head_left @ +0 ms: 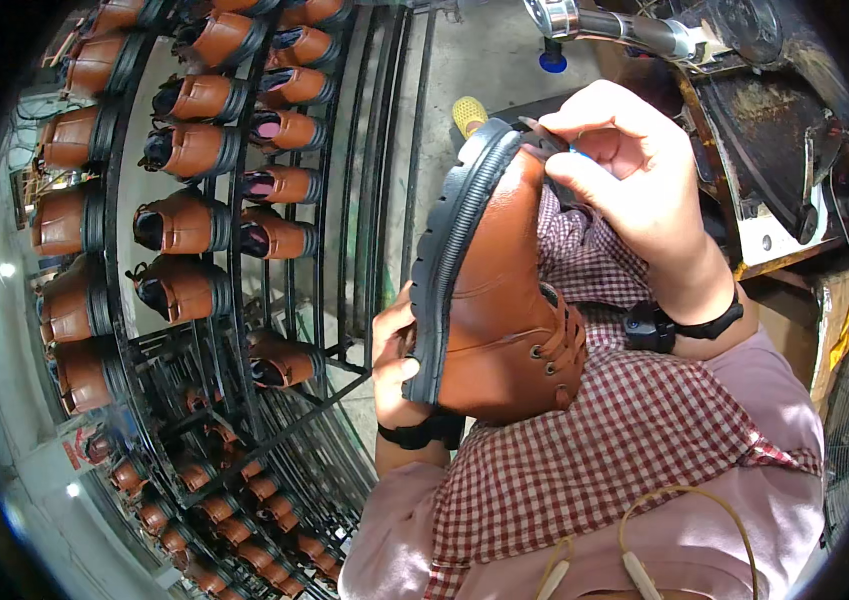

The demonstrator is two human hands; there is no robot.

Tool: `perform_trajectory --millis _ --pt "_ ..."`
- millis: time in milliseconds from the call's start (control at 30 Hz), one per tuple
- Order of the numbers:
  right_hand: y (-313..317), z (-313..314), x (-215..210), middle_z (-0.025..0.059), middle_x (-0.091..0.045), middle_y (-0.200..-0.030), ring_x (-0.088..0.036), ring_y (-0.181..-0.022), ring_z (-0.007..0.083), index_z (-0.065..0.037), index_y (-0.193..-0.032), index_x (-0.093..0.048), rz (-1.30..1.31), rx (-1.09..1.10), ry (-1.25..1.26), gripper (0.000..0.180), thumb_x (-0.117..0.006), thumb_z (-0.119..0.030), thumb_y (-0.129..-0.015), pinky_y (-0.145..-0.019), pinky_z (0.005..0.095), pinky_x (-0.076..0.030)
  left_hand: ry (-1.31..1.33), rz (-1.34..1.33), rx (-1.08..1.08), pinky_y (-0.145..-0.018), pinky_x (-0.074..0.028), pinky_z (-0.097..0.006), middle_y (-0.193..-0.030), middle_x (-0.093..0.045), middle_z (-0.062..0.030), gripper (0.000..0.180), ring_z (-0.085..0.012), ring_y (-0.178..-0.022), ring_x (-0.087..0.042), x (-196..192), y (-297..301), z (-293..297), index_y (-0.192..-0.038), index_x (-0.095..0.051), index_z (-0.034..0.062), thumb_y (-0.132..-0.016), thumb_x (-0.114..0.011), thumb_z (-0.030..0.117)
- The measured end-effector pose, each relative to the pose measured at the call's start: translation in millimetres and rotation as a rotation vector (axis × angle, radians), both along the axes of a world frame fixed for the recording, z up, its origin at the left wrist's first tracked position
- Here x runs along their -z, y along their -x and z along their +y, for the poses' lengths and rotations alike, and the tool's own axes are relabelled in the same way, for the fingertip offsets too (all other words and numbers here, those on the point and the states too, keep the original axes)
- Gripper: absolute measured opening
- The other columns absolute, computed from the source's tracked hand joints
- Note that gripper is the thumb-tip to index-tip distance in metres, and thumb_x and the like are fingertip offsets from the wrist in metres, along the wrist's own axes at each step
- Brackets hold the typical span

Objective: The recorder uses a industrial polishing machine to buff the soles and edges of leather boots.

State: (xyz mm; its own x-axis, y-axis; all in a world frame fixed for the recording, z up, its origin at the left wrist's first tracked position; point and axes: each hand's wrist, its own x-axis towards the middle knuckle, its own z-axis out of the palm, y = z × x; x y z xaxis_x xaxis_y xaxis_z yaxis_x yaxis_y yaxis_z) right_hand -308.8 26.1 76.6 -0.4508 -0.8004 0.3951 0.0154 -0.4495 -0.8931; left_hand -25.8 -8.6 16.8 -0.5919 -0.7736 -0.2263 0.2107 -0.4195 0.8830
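A brown leather lace-up boot [500,280] is held up on its side in front of me, toe away, its black ridged sole [440,250] facing left. My left hand [395,355] grips it around the sole near the heel end, with part of the fingers hidden behind it. At the toe, my right hand [635,160] is closed in a pinch on a small dark piece [542,140] that touches or lies close to the edge where the sole meets the leather. A speck of blue shows by those fingertips. What exactly is pinched I cannot make out.
Black metal racks [235,200] with many brown boots stand on the left. At the right is a worn machine [765,130] with a metal tube [635,30]. A cardboard box [835,330] stands below it. A yellow clog [468,115] shows on the floor. A checked apron [595,440] covers my lap.
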Motion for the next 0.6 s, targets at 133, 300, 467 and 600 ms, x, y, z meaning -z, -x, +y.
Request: perform_trajectory --millis 133,300,467,600 --pt "3 13 -14 0.0043 -0.07 -0.087 -0.063 -0.073 0.0055 -0.001 -0.093 -0.069 0.438 0.167 -0.102 0.02 -0.076 -0.004 -0.074 -0.061 0.0185 -0.049 0.08 0.017 -0.035 -0.087 -0.04 -0.031 -0.105 -0.056 -0.0107 0.063 -0.0218 -0.098 -0.053 -5 2 4 -0.103 -0.065 -0.0027 -0.059 -0.07 0.044" --pt "4 17 -19 0.0075 -0.071 -0.084 -0.062 -0.061 0.0076 -0.002 -0.096 -0.071 0.575 0.185 -0.028 0.024 -0.077 -0.006 -0.073 -0.054 0.0194 -0.048 0.145 0.079 0.016 -0.089 -0.041 -0.034 -0.112 -0.057 -0.0138 0.062 -0.0242 -0.102 -0.054 3 -3 0 -0.112 -0.066 0.0058 -0.062 -0.072 0.042" --pt "2 18 -22 0.0079 -0.07 -0.08 -0.061 -0.058 0.0101 -0.002 -0.093 -0.071 0.653 0.221 -0.02 0.022 -0.078 -0.008 -0.073 -0.053 0.0208 -0.048 0.165 0.132 0.029 -0.091 -0.041 -0.036 -0.118 -0.056 -0.0161 0.062 -0.0259 -0.105 -0.054 8 -9 0 -0.118 -0.064 0.0096 -0.063 -0.072 0.039" --pt "1 22 -24 0.0081 -0.071 -0.09 -0.063 -0.078 0.0124 -0.001 -0.098 -0.07 0.629 0.181 -0.091 0.029 -0.077 0.001 -0.07 -0.06 0.022 -0.047 0.168 0.173 0.048 -0.096 -0.04 -0.038 -0.122 -0.055 -0.0181 0.061 -0.0278 -0.11 -0.054 7 -9 0 -0.12 -0.064 0.0113 -0.065 -0.072 0.036"
